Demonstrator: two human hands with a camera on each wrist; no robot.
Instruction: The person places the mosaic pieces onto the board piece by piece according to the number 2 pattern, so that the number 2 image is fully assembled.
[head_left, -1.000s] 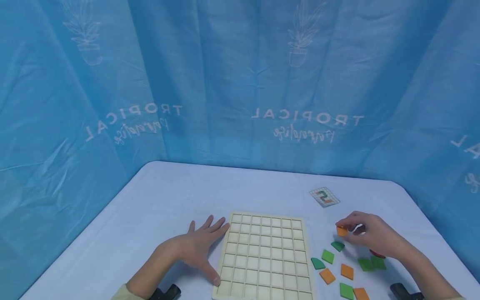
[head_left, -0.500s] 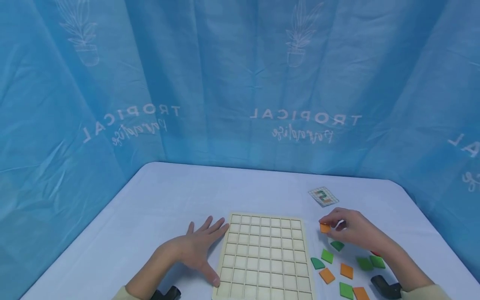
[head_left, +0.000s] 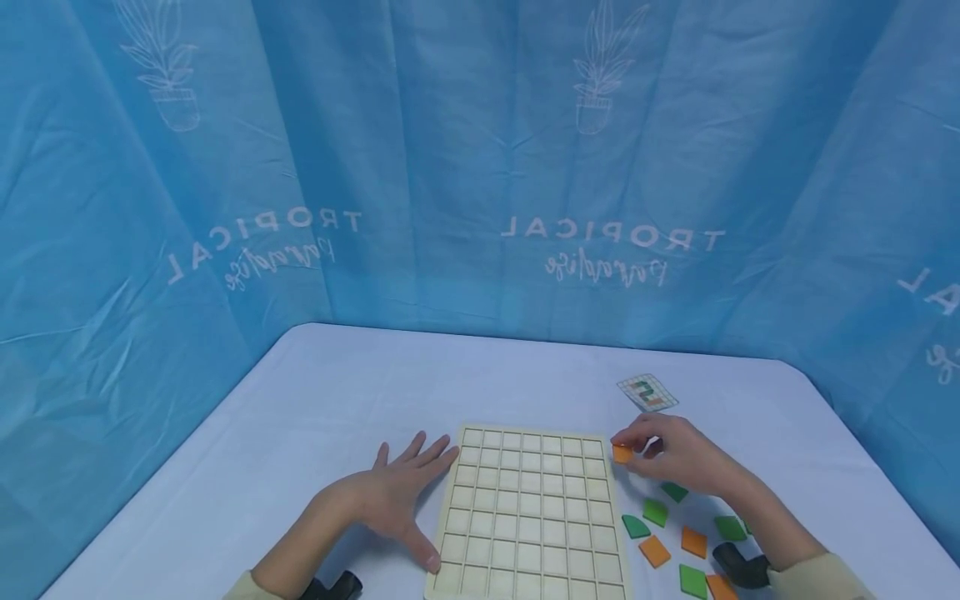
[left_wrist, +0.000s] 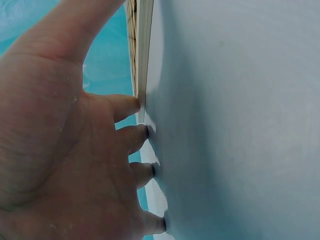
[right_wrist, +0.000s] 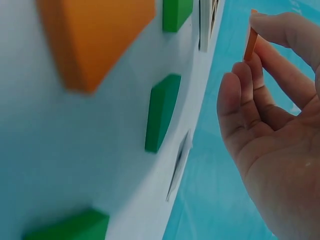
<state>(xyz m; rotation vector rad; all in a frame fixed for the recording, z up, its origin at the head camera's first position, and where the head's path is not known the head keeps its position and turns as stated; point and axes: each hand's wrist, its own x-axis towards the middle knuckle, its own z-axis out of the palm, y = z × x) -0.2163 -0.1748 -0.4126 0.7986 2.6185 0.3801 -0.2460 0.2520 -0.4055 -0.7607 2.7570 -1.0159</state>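
Note:
A pale wooden grid board [head_left: 528,506] with rows of square cells lies on the table. My left hand [head_left: 395,497] is spread along its left side, thumb and index fingertip touching the edge. In the left wrist view, the other fingertips of the left hand [left_wrist: 75,145] rest on the tablecloth. My right hand [head_left: 678,451] pinches an orange square tile [head_left: 622,454] between thumb and fingers, raised beside the board's upper right edge. The right wrist view shows this orange tile edge-on, clear of the table, in the right hand [right_wrist: 280,125].
Right of the board lie loose tiles: green squares [head_left: 693,581], orange squares [head_left: 655,552] and dark green rounded pieces [head_left: 636,526]. A small pattern card [head_left: 648,392] lies behind the right hand. Blue curtains [head_left: 480,167] surround the white table [head_left: 360,375].
My right hand has moved left with the orange tile, from above the loose tiles to the board's right edge. The left hand stays at the board's left side.

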